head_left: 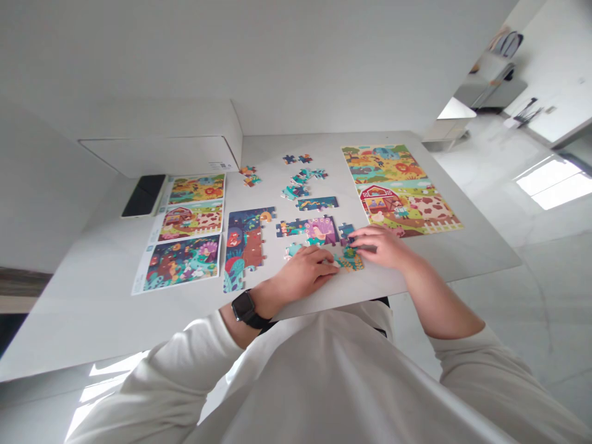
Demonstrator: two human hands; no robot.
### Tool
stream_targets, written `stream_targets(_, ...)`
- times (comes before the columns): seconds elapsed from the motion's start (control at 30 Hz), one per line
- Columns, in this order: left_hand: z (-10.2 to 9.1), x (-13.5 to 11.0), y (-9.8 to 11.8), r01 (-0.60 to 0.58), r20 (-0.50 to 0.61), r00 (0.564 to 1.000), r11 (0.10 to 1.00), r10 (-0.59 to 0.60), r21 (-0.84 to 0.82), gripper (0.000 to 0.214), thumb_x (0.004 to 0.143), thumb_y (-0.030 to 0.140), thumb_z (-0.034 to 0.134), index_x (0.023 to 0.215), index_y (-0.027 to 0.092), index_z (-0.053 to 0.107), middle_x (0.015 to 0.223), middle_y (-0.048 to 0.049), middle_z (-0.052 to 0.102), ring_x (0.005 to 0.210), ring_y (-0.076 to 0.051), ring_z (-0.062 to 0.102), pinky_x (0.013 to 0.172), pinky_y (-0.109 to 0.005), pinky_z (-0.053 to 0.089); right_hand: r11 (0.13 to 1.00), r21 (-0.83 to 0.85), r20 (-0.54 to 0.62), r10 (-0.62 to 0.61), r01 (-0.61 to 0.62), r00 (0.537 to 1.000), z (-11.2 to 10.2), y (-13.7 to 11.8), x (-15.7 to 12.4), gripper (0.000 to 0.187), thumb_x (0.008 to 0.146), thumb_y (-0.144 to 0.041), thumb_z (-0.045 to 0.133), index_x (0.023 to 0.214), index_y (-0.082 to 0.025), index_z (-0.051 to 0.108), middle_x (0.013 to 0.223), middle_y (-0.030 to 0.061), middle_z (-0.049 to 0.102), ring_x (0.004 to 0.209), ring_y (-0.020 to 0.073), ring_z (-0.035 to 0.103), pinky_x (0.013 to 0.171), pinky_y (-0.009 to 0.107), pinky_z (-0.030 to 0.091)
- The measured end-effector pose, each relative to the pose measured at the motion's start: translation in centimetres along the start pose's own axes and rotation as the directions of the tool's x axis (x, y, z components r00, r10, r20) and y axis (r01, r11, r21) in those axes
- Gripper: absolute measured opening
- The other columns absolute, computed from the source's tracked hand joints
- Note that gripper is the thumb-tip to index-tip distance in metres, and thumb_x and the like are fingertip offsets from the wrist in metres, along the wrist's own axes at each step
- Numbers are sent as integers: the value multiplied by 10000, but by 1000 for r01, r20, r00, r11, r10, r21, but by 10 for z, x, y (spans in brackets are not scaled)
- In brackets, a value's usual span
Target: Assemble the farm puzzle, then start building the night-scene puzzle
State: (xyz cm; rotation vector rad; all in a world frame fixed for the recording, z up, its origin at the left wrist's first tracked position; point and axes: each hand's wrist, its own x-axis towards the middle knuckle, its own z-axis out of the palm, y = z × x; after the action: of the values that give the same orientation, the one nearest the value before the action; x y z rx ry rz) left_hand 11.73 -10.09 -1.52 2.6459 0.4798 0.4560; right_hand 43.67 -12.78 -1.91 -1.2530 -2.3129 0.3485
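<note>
My left hand [308, 271], with a watch on its wrist, rests palm down on a joined jigsaw section [354, 260] near the table's front edge; its fingers lie stretched over the lower pieces. My right hand [382, 245] has thumb and fingers at a dark blue jigsaw piece [346, 232] at that section's right side. Just beyond lies a section with a purple peacock [322, 229]. To the left is a larger joined section with a brown bear [252, 240]. A short joined strip [317, 203] sits above the peacock, apart from it.
Loose puzzle pieces [303, 179] lie farther back. Two finished puzzles, animals [383, 163] and a farm [407, 209], lie at right. A picture sheet [185, 234] and a phone [145, 195] lie at left, before a white box [161, 154] against the wall.
</note>
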Motion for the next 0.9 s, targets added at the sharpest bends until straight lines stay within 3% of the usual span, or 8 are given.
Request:
stream_targets(0.23,8,5,3,-4,-16,1000,1000,3,-16,286,1104,284,614,1306,284,816,1306,-77,747,1205,-256,657,1094,-420,478,999,-7,1,34,-34,999,-3,1,-7,188,981,-206,689,1081,-260,839,1286,98,809,1202,285,741,1075,486,567)
stream_targets(0.43,14,7,0,-8,-24,1000,1000,7,-2,285,1109,315,610,1302,306,819,1305,-87,752,1210,-264,663,1080,-433,482,998,11,-30,64,-63,998,-1,5,-7,188,955,-202,722,1074,-292,836,1272,77,810,1198,284,744,1074,498,560)
stream_targets(0.73,12,5,2,-20,-28,999,1000,20,20,302,1121,319,582,1312,313,817,1310,-99,752,1211,-266,663,1044,-435,489,1000,-15,-44,21,-22,999,1,1,-11,215,965,-184,697,1082,-287,844,1269,77,800,1182,284,734,1073,509,556)
stream_targets(0.9,13,5,2,-11,-31,999,1000,11,17,309,1131,338,562,1298,306,820,1311,-104,750,1207,-263,666,1050,-439,484,999,-33,-72,2,-4,997,1,-7,-15,355,960,-121,656,1165,-332,854,1267,60,798,1178,272,730,1058,498,572)
